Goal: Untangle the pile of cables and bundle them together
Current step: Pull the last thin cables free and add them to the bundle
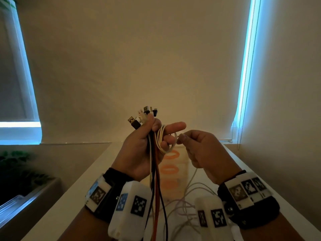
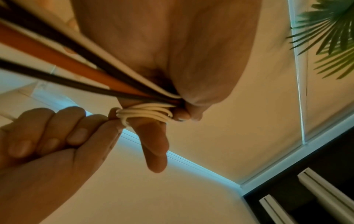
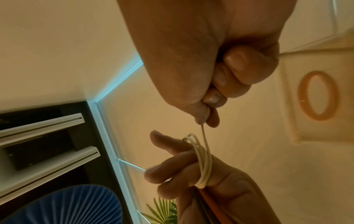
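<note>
My left hand (image 1: 147,141) is raised over the table and grips a bundle of cables (image 1: 155,171), black, orange and white, with their plugs (image 1: 144,113) sticking up above the fist. A thin cream cable (image 1: 161,138) is looped several times round the left hand's outstretched fingers (image 1: 175,126); the loops (image 2: 145,112) (image 3: 204,163) show in both wrist views. My right hand (image 1: 194,146) pinches the free run of that cream cable (image 3: 204,134) just right of the loops. The rest of the cables hang down to the table.
Loose thin white cables (image 1: 184,204) lie tangled on the white table (image 1: 90,192) near my wrists. A clear packet with orange rubber bands (image 1: 171,169) lies on the table under the hands. A wall stands behind, windows at both sides, a plant (image 1: 15,164) at left.
</note>
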### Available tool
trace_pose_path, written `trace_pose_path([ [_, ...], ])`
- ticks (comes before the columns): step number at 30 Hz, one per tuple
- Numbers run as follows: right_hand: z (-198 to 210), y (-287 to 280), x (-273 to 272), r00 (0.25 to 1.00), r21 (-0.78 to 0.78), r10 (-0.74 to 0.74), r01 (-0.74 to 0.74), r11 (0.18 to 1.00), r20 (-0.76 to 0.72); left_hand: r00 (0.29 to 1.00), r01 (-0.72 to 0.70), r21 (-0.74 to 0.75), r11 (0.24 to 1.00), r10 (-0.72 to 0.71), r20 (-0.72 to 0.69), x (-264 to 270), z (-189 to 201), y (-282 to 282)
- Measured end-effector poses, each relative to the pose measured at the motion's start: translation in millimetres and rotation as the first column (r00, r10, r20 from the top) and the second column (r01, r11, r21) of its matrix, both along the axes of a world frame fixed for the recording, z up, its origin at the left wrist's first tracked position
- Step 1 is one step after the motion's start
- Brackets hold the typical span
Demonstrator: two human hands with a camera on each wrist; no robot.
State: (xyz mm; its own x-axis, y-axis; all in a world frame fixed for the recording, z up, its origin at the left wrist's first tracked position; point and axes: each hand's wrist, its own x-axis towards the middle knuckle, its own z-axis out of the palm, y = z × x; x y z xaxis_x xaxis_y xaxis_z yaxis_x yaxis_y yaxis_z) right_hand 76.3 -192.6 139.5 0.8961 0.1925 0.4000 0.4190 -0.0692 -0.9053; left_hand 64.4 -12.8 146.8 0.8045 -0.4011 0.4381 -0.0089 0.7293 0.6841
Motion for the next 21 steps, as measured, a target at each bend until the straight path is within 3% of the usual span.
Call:
trace_pose_path([
  [8,8.6,-3.5,20.0,0.993,-0.07,-0.056,0.064,0.995,0.105,0.983,0.166,-0.01,0.986,-0.165,0.086,28.1,-8.6,1.0],
  [12,1.6,-5.9,28.9,0.995,-0.088,-0.096,0.098,0.991,0.028,0.996,0.093,-0.003,0.996,-0.093,0.015,39.1,-14.1,10.2],
  [15,-3.2,-8.4,31.7,0.992,-0.037,-0.103,0.1,0.994,-0.076,0.981,0.192,-0.029,0.981,-0.192,-0.019,44.9,-15.3,15.8],
  [17,-2.5,-10.6,33.6,0.971,0.199,0.073,-0.027,0.98,-0.229,0.97,0.236,-0.055,0.97,-0.238,-0.052,44.6,-14.8,18.0],
  [19,2.4,-14.8,35.2,0.855,0.516,0.394,-0.181,0.837,-0.338,0.975,0.203,-0.051,0.978,-0.206,-0.082,43.5,-16.4,16.9],
  [21,7.0,-17.9,35.7,0.736,0.696,0.599,-0.249,0.673,-0.315,0.979,0.192,-0.043,0.98,-0.195,-0.066,42.5,-18.7,14.2],
])
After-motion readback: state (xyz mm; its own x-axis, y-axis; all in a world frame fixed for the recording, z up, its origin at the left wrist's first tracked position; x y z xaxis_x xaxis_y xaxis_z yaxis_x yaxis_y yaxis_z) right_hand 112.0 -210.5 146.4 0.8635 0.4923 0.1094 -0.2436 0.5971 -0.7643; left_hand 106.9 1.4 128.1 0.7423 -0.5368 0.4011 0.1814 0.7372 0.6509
